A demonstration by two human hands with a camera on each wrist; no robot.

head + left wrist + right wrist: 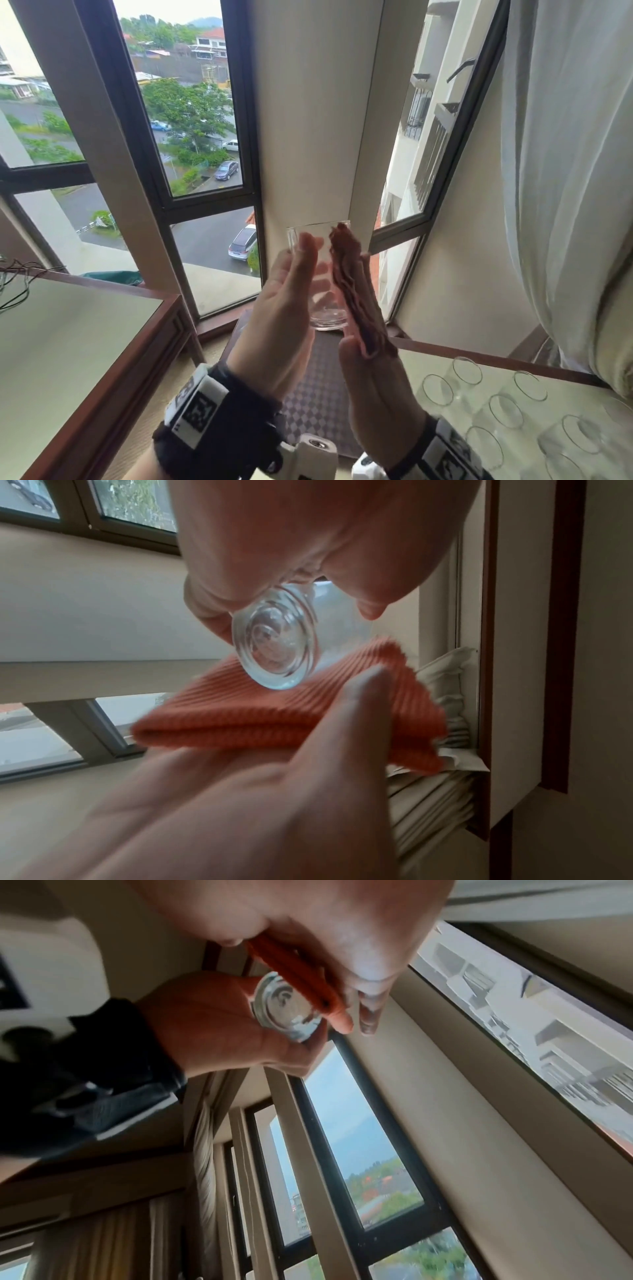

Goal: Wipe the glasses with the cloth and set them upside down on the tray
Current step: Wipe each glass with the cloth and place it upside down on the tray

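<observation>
My left hand point(291, 294) holds a clear glass point(329, 320) upright in the air before the window corner, thumb on the near side and fingers curled round the far side. My right hand point(370, 373) pinches a folded orange cloth point(349, 287) and presses it flat against the glass's right side. In the left wrist view the thick glass base point(274, 645) sits just above the cloth point(274, 715). The right wrist view shows the glass base point(287, 1010) beside the cloth point(301, 980). A checked tray point(318, 404) lies below my hands.
Several clear glasses point(507, 411) stand rim up on the glass-topped table at the lower right. A wood-edged table point(85, 342) is at the left. A white curtain point(565, 171) hangs at the right, and window frames stand close behind the glass.
</observation>
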